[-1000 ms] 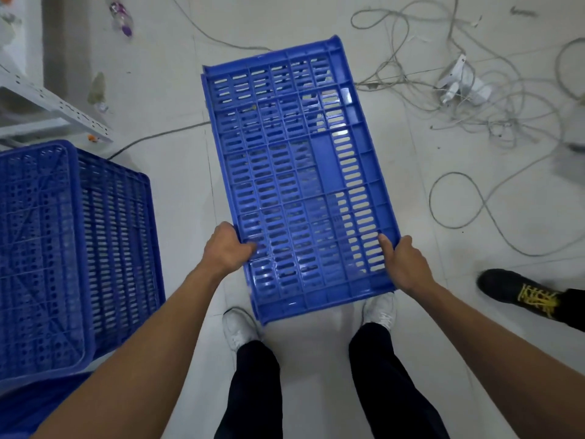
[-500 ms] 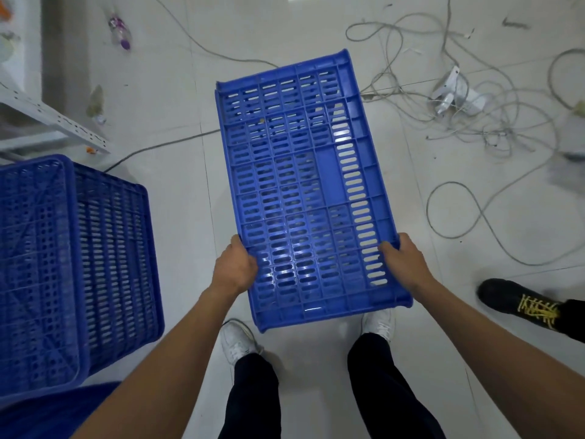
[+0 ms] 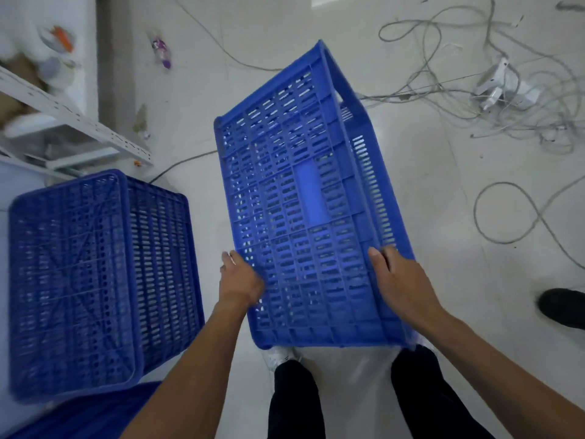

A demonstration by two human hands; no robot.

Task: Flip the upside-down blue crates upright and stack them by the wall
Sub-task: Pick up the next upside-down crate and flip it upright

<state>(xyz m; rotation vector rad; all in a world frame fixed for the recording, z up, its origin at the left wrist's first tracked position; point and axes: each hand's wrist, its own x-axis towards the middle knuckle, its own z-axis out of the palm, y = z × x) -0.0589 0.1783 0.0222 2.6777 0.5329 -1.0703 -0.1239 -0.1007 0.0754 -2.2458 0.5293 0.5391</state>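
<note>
Two hands share the load: the left hand (image 3: 241, 282) grips the near left edge of the held crate (image 3: 304, 201), the right hand (image 3: 399, 280) clamps its near right edge, thumb on the slatted base; the held crate hangs between them, tilted, base towards the camera; to flip it well, best roll both wrists together, clear of the other crates (image 3: 95, 280) just left of the left hand.

1. No text, label, brand, number or sign is legible in the head view.
2. Blue crate (image 3: 304, 201): the solid panel in its slotted face bears no readable marking.
3. Purple-and-white litter (image 3: 162, 52) on the floor (image 3: 443, 280): too blurred to read.
</note>
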